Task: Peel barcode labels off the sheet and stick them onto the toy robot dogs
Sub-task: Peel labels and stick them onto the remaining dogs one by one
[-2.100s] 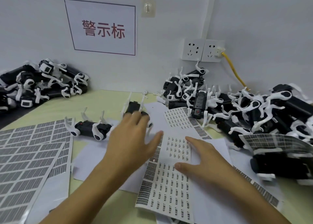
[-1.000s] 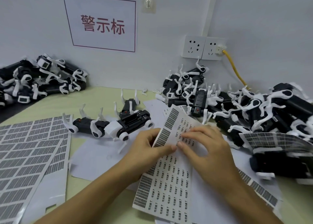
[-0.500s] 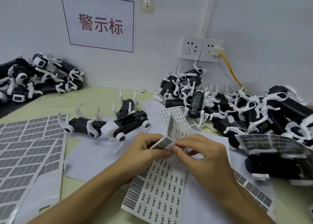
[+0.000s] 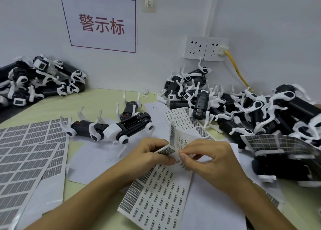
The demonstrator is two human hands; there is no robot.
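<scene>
Mid-peel: left hand (image 4: 151, 151) pinching the folded sheet (image 4: 161, 191) on the counter (image 4: 97, 99), right hand (image 4: 206, 158) nipping a label edge at the crease. Best to keep the bend sharp, lift slowly, touch only the corner. 2 dogs (image 4: 111, 127) belly-up just beyond, ready for sticking.

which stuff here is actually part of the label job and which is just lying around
In use:
label sheet, bent up and held by left hand and right hand
toy dogs lying just behind it

Lying about:
big label sheets
wall sign
sockets
yellow cable
</scene>
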